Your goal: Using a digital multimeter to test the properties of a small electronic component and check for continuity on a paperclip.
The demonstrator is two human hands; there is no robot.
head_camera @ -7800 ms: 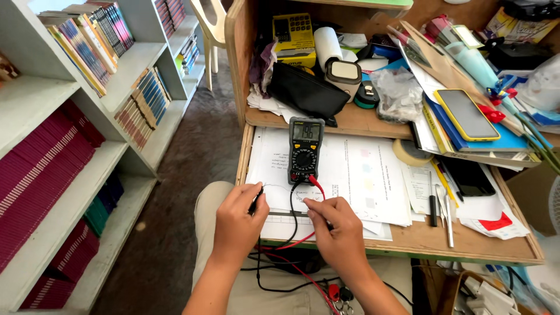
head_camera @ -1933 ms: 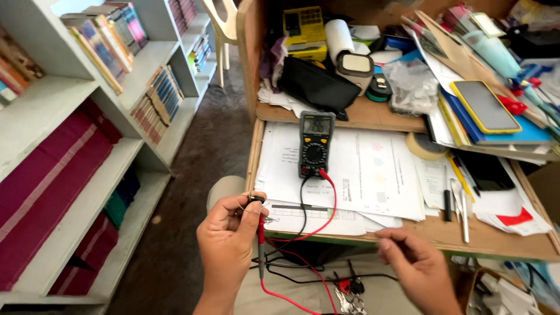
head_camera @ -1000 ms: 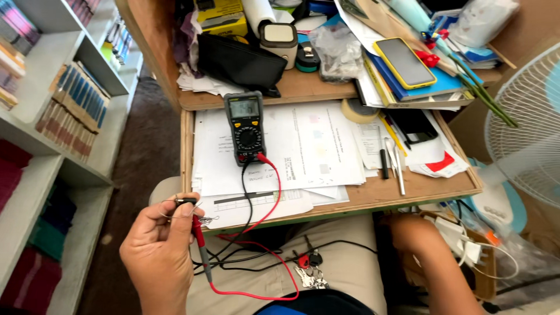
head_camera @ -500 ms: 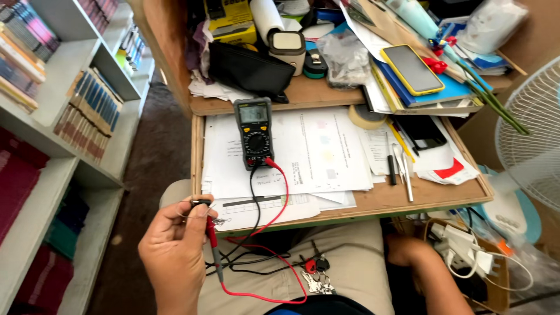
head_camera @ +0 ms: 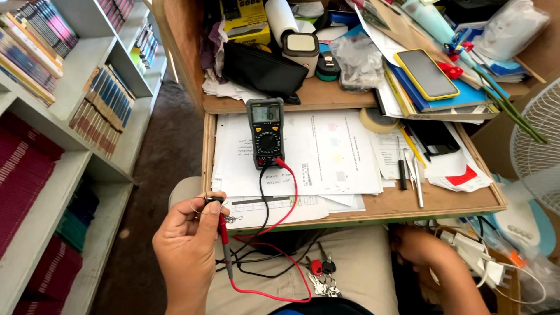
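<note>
I'm looking down at a cluttered wooden desk [head_camera: 350, 99] with a pull-out tray [head_camera: 408, 204] covered in printed papers [head_camera: 332, 151], and grey bookshelves [head_camera: 64, 111] full of books run along my left. On the papers lies a black multimeter [head_camera: 266, 133], screen end pointing away from me, with a black lead and a red lead [head_camera: 291, 192] plugged into its near end and trailing off the tray edge down onto my lap.

My left hand [head_camera: 189, 245] is raised just in front of the tray's near-left corner. Its fingers are clenched around the red probe [head_camera: 224, 242], which points down along my palm, and the thumb and fingertips pinch a small dark component [head_camera: 213, 199] with thin wire legs against the probe's upper end. I cannot make out exactly what the component is.

My right hand [head_camera: 417, 248] is down low under the tray's right side, beside a white power strip [head_camera: 475, 259]; its fingers are curled, but I cannot tell whether it grips anything. A bunch of keys [head_camera: 321, 277] rests on my lap between the hands, amid the loops of cable.

On the upper desk sit a black pouch [head_camera: 262, 70], a phone in a yellow case [head_camera: 427, 74] on a blue folder, and a roll of tape [head_camera: 377, 119]. A white fan [head_camera: 539, 146] stands at the right.
</note>
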